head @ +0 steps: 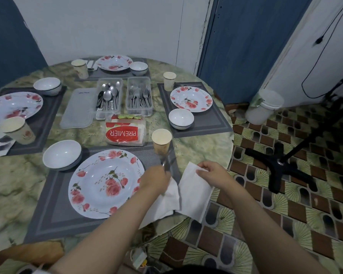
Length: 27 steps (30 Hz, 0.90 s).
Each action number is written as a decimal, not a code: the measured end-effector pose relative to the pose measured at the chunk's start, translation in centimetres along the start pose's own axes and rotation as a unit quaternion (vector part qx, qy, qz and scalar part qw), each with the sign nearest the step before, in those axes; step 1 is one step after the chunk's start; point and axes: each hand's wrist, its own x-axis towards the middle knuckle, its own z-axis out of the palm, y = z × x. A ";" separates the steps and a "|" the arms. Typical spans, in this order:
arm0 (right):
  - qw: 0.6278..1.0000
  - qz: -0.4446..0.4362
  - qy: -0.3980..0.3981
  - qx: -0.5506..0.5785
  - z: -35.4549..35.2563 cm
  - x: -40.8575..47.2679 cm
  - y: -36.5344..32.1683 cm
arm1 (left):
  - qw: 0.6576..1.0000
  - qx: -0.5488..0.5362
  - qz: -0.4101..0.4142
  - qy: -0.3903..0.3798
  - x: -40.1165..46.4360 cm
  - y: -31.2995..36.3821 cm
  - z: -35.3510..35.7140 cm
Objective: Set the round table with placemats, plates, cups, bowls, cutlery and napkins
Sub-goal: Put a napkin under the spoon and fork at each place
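At the near setting a floral plate lies on a grey placemat, with a white bowl at its far left and a paper cup at its far right. My left hand grips blurred cutlery over the placemat's right side, above a white napkin. My right hand pinches the top of a second white napkin that hangs over the table's edge.
Three other settings with plates, bowls and cups ring the table. In the middle stand a tray of spoons, a tray of forks, a clear lid and a napkin pack. A black stand base is on the floor at right.
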 end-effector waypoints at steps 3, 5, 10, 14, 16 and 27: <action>0.990 -0.068 -0.087 -0.090 1.1 0.9 -2.4 | 0.988 -0.143 0.024 0.060 -0.7 -1.1 -3.4; 0.978 -0.083 -0.109 -0.159 2.4 1.9 -4.2 | 0.967 -0.246 0.014 0.068 -0.9 -2.2 -5.7; 0.958 -0.109 -0.013 -0.265 7.3 5.0 -6.6 | 0.909 -0.416 -0.015 -0.003 -1.9 -6.3 -8.8; 0.932 -0.150 0.092 -0.316 10.1 5.5 -6.1 | 0.889 -0.453 -0.064 -0.024 -2.4 -9.9 -8.4; 0.928 -0.166 0.173 -0.286 11.1 4.5 -5.3 | 0.881 -0.464 -0.083 -0.033 -2.4 -10.8 -8.2; 0.944 -0.024 0.110 -0.310 14.9 1.6 -2.5 | 0.878 -0.467 -0.087 -0.054 -2.0 -11.5 -8.6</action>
